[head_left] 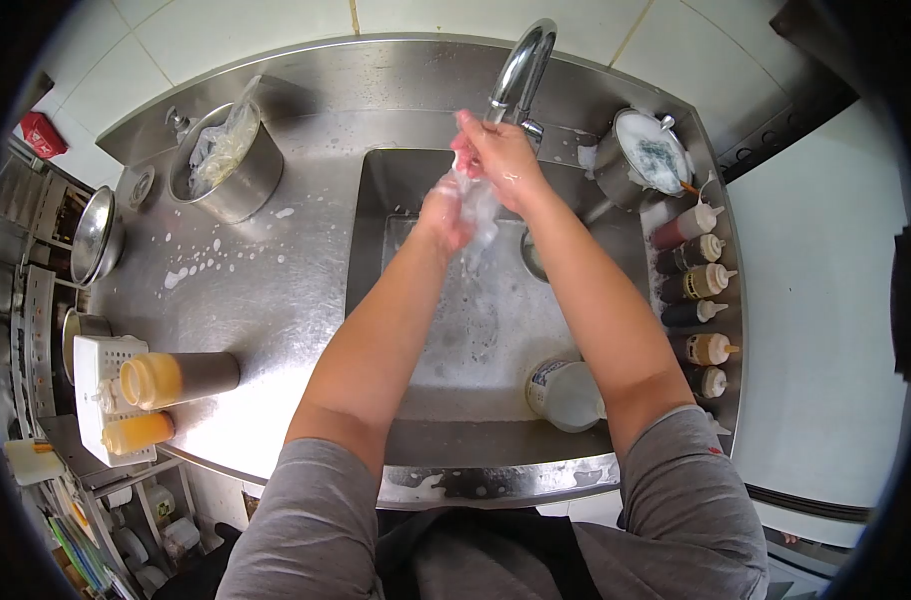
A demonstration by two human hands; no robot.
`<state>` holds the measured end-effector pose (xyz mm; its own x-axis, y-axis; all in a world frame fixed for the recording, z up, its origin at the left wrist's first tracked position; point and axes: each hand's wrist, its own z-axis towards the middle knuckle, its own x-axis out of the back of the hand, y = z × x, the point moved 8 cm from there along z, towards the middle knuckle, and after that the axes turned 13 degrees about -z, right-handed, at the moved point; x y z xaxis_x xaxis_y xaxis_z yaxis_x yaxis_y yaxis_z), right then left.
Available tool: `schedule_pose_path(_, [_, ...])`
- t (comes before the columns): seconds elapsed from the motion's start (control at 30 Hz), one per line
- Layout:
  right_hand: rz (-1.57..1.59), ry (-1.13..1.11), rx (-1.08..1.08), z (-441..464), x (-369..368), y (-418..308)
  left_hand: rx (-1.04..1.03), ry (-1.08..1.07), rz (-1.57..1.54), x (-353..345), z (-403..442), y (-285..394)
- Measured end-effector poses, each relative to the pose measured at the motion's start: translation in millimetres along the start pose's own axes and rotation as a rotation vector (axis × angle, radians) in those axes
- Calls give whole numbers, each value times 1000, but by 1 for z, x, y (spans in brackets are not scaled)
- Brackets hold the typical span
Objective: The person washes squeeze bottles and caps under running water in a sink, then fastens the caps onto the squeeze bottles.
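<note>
In the head view, the right hand, fingers bent but partly spread, is just below the tap. The left hand is just beside it, blurred under suds; I cannot tell how its fingers stand. Both are above the sink, where a jug sits at the near right. The worktop carries a pot with a bag on the left and bottles on the right.

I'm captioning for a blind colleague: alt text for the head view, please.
A person's bare left hand and right hand meet in white foam by a curved chrome faucet, over a rectangular stainless-steel sink. A row of reddish and dark plastic squeeze bottles stands right, a round steel pot left.
</note>
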<state>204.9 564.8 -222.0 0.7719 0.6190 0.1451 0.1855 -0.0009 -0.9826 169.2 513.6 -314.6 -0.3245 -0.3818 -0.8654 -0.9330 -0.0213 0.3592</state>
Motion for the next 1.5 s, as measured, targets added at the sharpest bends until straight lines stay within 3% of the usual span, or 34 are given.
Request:
schedule_pose_path(0.03, [0, 0, -1, -3, 3, -3, -33, 110, 146, 1, -4, 4])
schedule_pose_path(0.07, [-62, -113, -26, -6, -2, -4, -21, -26, 72, -3, 10, 4])
schedule_pose_path(0.13, [-126, -225, -49, -6, -3, -2, -44, 13, 164, -5, 11, 12])
schedule_pose_path(0.2, [-481, 26, 63, 7, 22, -6, -64, 52, 256, -9, 8, 18])
schedule_pose_path(0.3, [-505, 91, 243, -9, 6, -15, -15, 143, 295, -3, 16, 18])
schedule_pose_path(0.33, [-583, 243, 201, -15, 11, -11, -210, 117, 259, -5, 19, 31])
schedule_pose_path(0.37, [-584, 239, 205, -12, 5, 4, -406, 93, 221, -14, 10, 45])
schedule_pose_path(0.4, [-58, 212, 84, -5, 1, 36, -414, 94, 219, -19, 7, 45])
schedule_pose_path(0.47, [848, 49, -202, -6, -25, 63, -616, 61, 862, -61, -25, 57])
schedule_pose_path(0.5, [847, 40, -205, -10, -29, 59, -622, 70, 860, -59, -30, 61])
schedule_pose_path(0.57, [969, -98, -247, -12, -45, 54, -1030, -195, 1530, -91, -53, 60])
schedule_pose_path(0.6, [969, -104, -247, -6, -44, 54, -1066, -345, 1657, -93, -58, 54])
schedule_pose_path(0.63, [863, -35, -210, 6, -34, 58, -1068, -340, 1658, -89, -56, 53])
schedule_pose_path(0.7, [749, 32, -173, 16, -24, 54, -1372, -110, 1399, -82, -72, 69])
schedule_pose_path(0.73, [262, 203, 57, 16, -3, 31, -1373, -110, 1395, -84, -70, 67])
schedule_pose_path(0.77, [-232, 364, 282, 4, 8, -6, -881, -83, 672, -56, -39, 73])
schedule_pose_path(0.8, [-556, 385, 554, -16, -4, -37, -349, -50, -24, -36, -13, 44])
schedule_pose_path(0.83, [-564, 389, 551, -24, -8, -35, -341, -54, -29, -39, -13, 46])
schedule_pose_path(0.9, [-669, 635, 1038, -67, -15, -61, 174, -478, -251, -77, -19, 22])
schedule_pose_path(0.97, [-688, 697, 992, -56, -8, -53, 98, -347, -184, -80, -6, 18])
schedule_pose_path(1.03, [492, 471, 382, -11, 11, 4, -385, -175, 460, -85, -8, 38])
schedule_pose_path(1.07, [501, 446, 193, -9, 10, 11, -523, -154, 612, -86, -7, 43])
schedule_pose_path(1.1, [505, 451, 179, -10, 12, 8, -510, -145, 615, -77, -5, 42])
schedule_pose_path(1.17, [525, 52, -81, 4, -18, 11, -516, -33, 602, -61, -14, 56])
schedule_pose_path(1.2, [255, 97, -77, 4, -19, 9, -440, -119, 429, -63, -27, 51])
schedule_pose_path(1.23, [257, 101, -88, 1, -13, 8, -429, -114, 428, -54, -26, 53])
schedule_pose_path(1.3, [-954, 143, 388, -7, -11, -29, -160, -76, 225, -22, -9, 36])
schedule_pose_path(1.33, [-1182, 258, 411, -10, -8, -30, -28, -58, 123, -15, -8, 25])
schedule_pose_path(1.37, [-1183, 257, 405, -12, -6, -27, -23, -57, 121, -11, -9, 22])
schedule_pose_path(1.43, [-1133, 217, 367, -17, -3, -23, 19, 225, 130, 19, -13, 17])
schedule_pose_path(1.47, [-1131, 216, 367, -25, -4, -35, 19, 228, 130, 21, -12, 18])
schedule_pose_path(1.5, [-953, 248, 375, -34, 3, -50, 37, 327, 189, 31, -13, 17])
